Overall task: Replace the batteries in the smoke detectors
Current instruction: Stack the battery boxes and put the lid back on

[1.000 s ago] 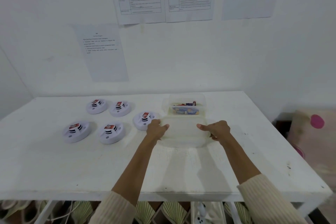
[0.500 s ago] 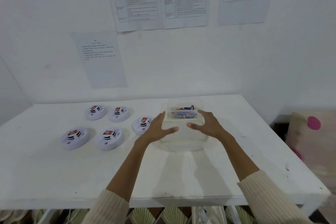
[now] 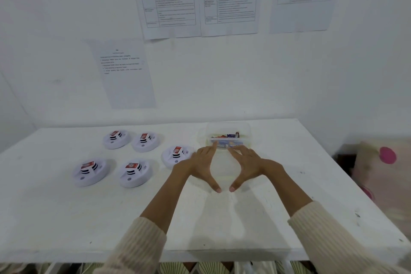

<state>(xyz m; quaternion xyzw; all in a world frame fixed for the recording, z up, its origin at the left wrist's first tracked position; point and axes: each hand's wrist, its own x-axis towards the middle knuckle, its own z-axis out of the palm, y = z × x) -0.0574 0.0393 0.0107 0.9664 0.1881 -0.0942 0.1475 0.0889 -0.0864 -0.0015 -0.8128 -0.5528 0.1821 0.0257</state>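
Observation:
Several white round smoke detectors, each with a red-labelled battery showing on top, lie on the left half of the white table; the nearest to my hands is a detector just left of my left wrist. A clear plastic box at the back centre holds loose batteries. In front of it sits a second clear plastic piece, a box or a lid. My left hand and my right hand lie flat on it with fingers spread and thumbs towards me, holding nothing.
Printed sheets are stuck on the white wall behind the table. A cream cushion with a pink dot stands on the floor past the table's right edge. Patterned items show under the front edge.
My hands have let go of the sides of the near clear plastic piece, risen over it and come down flat on top, close together. The camera has tilted upward.

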